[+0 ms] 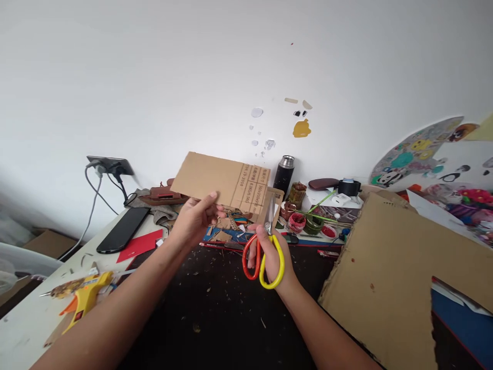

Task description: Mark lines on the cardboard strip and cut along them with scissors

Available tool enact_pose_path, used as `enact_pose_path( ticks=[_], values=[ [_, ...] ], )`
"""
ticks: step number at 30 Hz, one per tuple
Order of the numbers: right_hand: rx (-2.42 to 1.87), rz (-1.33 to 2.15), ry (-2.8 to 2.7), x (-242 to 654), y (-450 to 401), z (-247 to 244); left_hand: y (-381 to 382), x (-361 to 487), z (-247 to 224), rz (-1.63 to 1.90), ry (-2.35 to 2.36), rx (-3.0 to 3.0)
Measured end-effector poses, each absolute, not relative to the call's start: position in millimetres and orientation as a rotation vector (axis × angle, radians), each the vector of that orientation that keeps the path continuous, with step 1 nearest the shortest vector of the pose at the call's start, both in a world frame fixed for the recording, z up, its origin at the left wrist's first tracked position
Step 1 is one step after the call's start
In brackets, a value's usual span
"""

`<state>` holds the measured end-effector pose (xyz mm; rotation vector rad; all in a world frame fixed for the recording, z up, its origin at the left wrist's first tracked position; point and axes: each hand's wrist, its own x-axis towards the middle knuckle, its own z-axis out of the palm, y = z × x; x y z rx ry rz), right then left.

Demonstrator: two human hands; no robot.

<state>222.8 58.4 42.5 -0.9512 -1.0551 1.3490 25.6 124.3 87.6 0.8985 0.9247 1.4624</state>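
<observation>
Squarely ahead, with the wall at 12 o'clock, two bare hands work above one dark mat [219, 313]. The right hand [272, 253] has its fingers curled about one pair of red-and-yellow-handled scissors [268, 226], blades pointing to 12. The left hand [196, 216] pinches one printed cardboard rectangle [213, 177], thumb on its face and fingers closed behind; this piece is held up at 12, its right edge just beside the blades, though whether they touch I cannot tell. One yellow hot-glue gun [90, 293] lies at 10 o'clock, and one large cardboard sheet [379, 272] at 2. Farther off, one black slab [123, 231] lies between 10 and 11. At least four small paint pots [314, 224] sit near 1, with one black vacuum flask [283, 177] just behind them, upright. Beyond, one mustard-coloured sticker [301, 129] is on the wall [192, 77].
</observation>
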Motion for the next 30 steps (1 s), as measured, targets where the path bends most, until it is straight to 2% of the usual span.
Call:
enact_pose_path(
  ticks=[11, 14, 19, 30],
  values=[
    [-0.969, 1.323, -0.874, 232.7, 70.1, 48.1, 113.4, 47.1, 67.1, 1.164, 0.909, 0.893],
    [-0.968, 1.322, -0.861, 238.4, 75.2, 50.1, 126.9, 25.6, 78.8, 1.230, 0.893, 0.861],
    [-0.966, 1.362, -0.897, 243.9, 78.3, 51.4, 144.2, -20.0, 97.3, 1.609, 1.025, 0.897],
    [-0.959, 1.435, -1.005, 245.5, 75.0, 53.0, 142.8, -38.4, 99.7, 1.359, 1.440, 1.450]
  ],
)
